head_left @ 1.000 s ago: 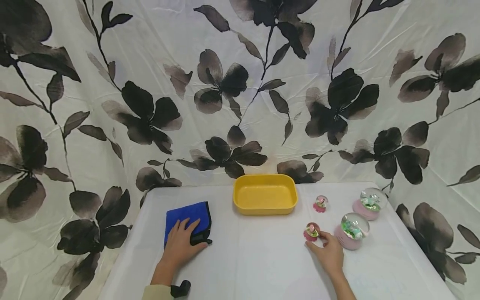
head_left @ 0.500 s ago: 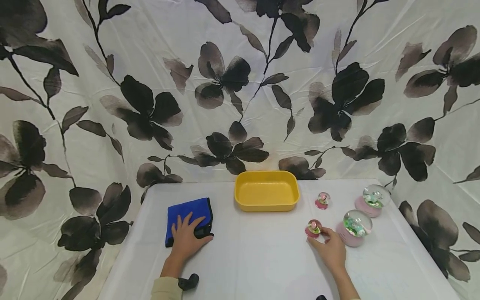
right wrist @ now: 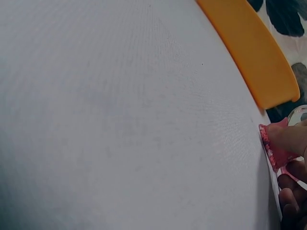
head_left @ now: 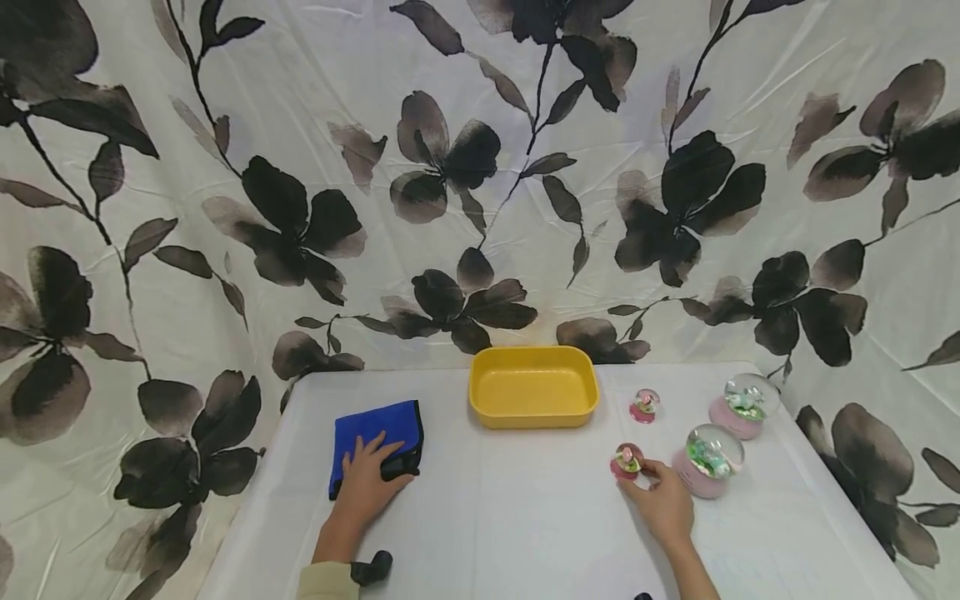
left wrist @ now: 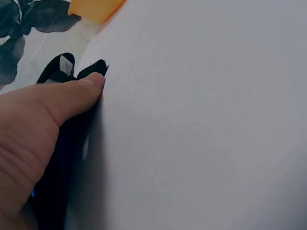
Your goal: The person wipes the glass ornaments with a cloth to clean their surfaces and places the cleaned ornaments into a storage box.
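Observation:
A small snow globe with a pink base stands on the white table, and my right hand pinches its base between thumb and fingers. The right wrist view shows the thumb against that pink base. My left hand lies on a folded blue cloth with black edging, fingers spread over it. In the left wrist view the thumb reaches along the cloth's dark edge; the other fingers are hidden there.
A yellow tray stands at the table's back middle. Another small snow globe is behind the pinched one. Two larger snow globes, a nearer one and a farther one, stand on the right. A floral curtain hangs behind.
My left hand has shifted slightly on the cloth, its thumb now by the black corner. The right hand keeps its pinch on the small snow globe, which stays in place.

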`<state>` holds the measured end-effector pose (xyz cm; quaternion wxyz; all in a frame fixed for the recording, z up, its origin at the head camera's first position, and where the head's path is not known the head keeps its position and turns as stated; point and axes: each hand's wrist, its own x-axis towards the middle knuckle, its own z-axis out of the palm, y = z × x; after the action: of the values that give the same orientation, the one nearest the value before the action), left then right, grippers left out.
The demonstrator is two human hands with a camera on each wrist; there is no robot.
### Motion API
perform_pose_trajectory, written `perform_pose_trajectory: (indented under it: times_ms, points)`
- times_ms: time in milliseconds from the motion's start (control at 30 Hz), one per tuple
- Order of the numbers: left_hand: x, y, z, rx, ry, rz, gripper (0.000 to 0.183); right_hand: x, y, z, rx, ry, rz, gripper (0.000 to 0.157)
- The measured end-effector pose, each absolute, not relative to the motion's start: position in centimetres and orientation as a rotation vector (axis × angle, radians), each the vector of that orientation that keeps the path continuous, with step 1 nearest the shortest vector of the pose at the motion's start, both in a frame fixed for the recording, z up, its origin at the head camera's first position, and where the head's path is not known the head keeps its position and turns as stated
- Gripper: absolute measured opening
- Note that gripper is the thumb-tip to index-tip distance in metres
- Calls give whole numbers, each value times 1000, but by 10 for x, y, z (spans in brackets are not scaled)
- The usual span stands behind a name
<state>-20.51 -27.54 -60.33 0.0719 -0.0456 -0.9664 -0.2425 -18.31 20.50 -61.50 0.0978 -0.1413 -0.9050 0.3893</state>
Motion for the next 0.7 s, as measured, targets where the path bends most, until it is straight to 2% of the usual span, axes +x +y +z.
perform_pose_trajectory:
  times_ms: [100, 267, 467, 700]
  points:
    - [-203, -281, -598, -167, -2949, -773, 60, -181, 205, -615, -425, -2692, 1146, 51]
    - [-202, -284, -596, -197, -2986, -773, 67, -181, 206, -614, -444, -2702, 1110, 53]
    - [-206, -275, -602, -141, -2859, -744, 60, -184, 208, -609, -419, -2723, 1102, 57]
    - [-211, -265, -613, -12, -2701, -738, 50, -191, 206, -606, -431, -2813, 1088, 71]
